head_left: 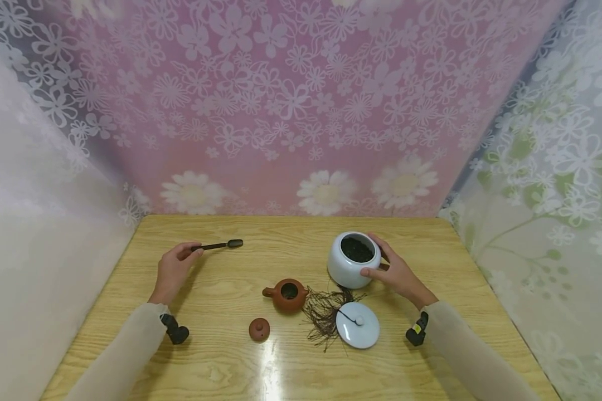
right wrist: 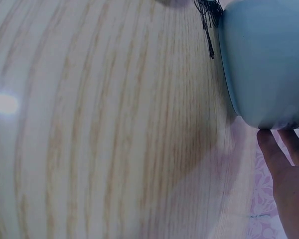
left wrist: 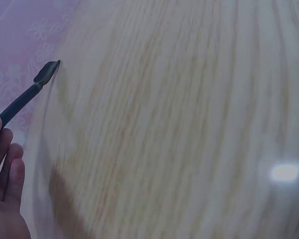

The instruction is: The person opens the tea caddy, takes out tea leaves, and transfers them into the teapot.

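In the head view my left hand (head_left: pixel 173 271) pinches the handle of a dark tea scoop (head_left: pixel 235 243), held out over the table. The left wrist view shows the same scoop (left wrist: pixel 20 104) with its bowl end pointing away from the fingers. My right hand (head_left: pixel 396 274) grips the right side of a white jar (head_left: pixel 348 272), thumb near the rim and fingers behind. Dark leaves (head_left: pixel 357 249) lie inside the jar. Whether its base touches the table, I cannot tell. Between the hands stands a lidless brown teapot (head_left: pixel 287 301) with dark contents visible.
Nearer me lie the small brown teapot lid (head_left: pixel 259 329) and the white jar lid (head_left: pixel 356 334) with a dark cord at its knob. Dark stringy fibres (head_left: pixel 323 314) spread beside the jar lid. A floral curtain (head_left: pixel 301 111) hangs behind the wooden table (head_left: pixel 210 356).
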Available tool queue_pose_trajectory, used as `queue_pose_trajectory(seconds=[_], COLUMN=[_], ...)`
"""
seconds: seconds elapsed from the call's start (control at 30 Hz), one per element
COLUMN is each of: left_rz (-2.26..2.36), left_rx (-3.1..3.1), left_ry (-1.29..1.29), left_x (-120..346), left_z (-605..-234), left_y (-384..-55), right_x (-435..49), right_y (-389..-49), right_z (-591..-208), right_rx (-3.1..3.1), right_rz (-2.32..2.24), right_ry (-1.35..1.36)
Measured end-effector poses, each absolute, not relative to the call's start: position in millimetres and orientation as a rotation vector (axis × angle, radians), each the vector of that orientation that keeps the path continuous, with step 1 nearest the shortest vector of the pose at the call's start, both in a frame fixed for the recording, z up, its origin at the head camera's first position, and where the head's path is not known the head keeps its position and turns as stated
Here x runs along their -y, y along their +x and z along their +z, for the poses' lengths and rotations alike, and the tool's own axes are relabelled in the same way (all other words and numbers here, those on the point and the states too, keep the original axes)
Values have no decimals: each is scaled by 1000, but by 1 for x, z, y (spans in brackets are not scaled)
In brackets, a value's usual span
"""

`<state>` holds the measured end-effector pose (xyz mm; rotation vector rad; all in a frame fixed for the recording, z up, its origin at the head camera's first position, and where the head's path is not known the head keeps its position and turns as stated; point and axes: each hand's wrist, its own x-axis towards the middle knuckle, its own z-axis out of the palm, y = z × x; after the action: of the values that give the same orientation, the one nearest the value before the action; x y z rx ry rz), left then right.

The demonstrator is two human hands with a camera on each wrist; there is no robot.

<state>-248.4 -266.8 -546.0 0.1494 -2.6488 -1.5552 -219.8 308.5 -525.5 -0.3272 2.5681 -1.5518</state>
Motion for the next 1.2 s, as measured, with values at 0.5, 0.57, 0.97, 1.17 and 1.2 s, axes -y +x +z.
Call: queue_pose_trajectory(seconds=[0.5,0.57,0.97,1.17,1.2], left_rz=[-1472,-1414,-1164,-1179,-1179], left_rx=[2740,2744,2752,2763,2764], left_ry=[3,-37,-145,-109,-104], left_x=[268,266,263,259,259], left_z=[-558,-559,-565,-563,-562], left_y=[-248,-248,-248,-246,-245], right_x=[-309,-308,-308,-308,-308], right_y=[-221,-221,-220,-221,-220], right_z=[-525,-525,-530,-531,-531], right_rx=[-2589,-2591,-2592,-2580,-2579], right_rz=[-1549,-1549,-1554,-1577,-1582], right_ry=[-348,-352,-341,-342,-342])
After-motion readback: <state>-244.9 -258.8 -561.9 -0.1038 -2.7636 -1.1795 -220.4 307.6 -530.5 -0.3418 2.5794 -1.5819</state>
